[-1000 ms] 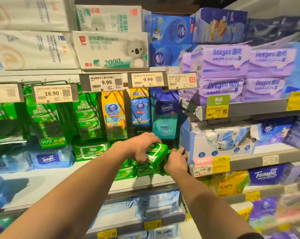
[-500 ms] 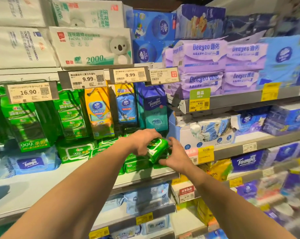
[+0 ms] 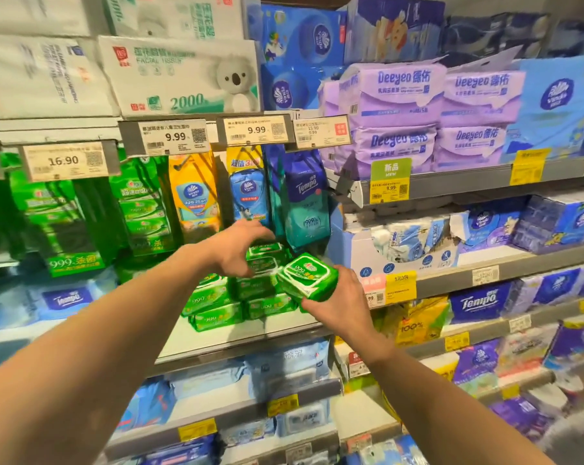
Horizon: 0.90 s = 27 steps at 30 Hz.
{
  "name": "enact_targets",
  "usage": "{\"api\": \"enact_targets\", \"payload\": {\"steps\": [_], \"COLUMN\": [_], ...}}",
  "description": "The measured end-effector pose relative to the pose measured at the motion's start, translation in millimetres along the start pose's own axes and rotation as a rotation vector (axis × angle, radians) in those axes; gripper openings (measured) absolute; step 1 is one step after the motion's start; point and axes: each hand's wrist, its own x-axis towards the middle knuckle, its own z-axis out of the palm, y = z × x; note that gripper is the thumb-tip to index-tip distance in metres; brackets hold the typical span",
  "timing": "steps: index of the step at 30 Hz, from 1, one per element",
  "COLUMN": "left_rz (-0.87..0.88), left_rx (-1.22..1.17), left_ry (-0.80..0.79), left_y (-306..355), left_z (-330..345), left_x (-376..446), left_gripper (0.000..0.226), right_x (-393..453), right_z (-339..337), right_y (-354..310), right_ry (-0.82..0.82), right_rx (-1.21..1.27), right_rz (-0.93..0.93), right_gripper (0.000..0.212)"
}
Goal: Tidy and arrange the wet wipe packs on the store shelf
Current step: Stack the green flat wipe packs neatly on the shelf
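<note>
My right hand (image 3: 339, 308) grips a green wet wipe pack (image 3: 308, 275) from below and holds it tilted in front of the shelf (image 3: 216, 337). To its left, a stack of matching green packs (image 3: 213, 298) sits on the shelf. My left hand (image 3: 231, 251) reaches over the top of that stack. Its fingers curve over the top packs (image 3: 266, 255) and the thumb lies against their front. The back of the stack is hidden behind my left hand.
Green, yellow and blue Tempo packs (image 3: 305, 199) hang from hooks under the price tags (image 3: 174, 137). A blue cardboard display box (image 3: 364, 256) stands right of the stack. Blue Tempo packs (image 3: 69, 297) lie at the left, and purple Deeyeo packs (image 3: 394, 115) fill the upper right shelf.
The green pack has passed from my left hand to my right hand and moved right, away from the stack. My left hand has gone back onto the stack's top packs.
</note>
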Motion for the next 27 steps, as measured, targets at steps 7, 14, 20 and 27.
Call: {"api": "enact_targets", "payload": {"steps": [7, 14, 20, 27], "left_rz": [-0.346, -0.504, -0.653, -0.785], "left_rx": [-0.013, -0.035, -0.091, -0.261], "left_ry": [-0.02, -0.131, -0.213, -0.173], "left_y": [-62.6, -66.0, -67.6, -50.8], "left_z": [1.6, 24.0, 40.5, 56.1], "left_x": [-82.7, -121.2, -138.7, -131.4], "left_gripper": [0.067, 0.046, 0.053, 0.072], "right_x": [3.3, 23.2, 32.7, 31.5], "right_z": [0.9, 30.5, 44.3, 42.1], "right_y": [1.6, -21.9, -26.9, -25.5], "right_ry": [0.109, 0.069, 0.005, -0.072], "right_rx": [-0.02, -0.142, -0.298, -0.504], "right_rz": [0.208, 0.266, 0.287, 0.101], "right_gripper": [0.077, 0.082, 0.091, 0.102]}}
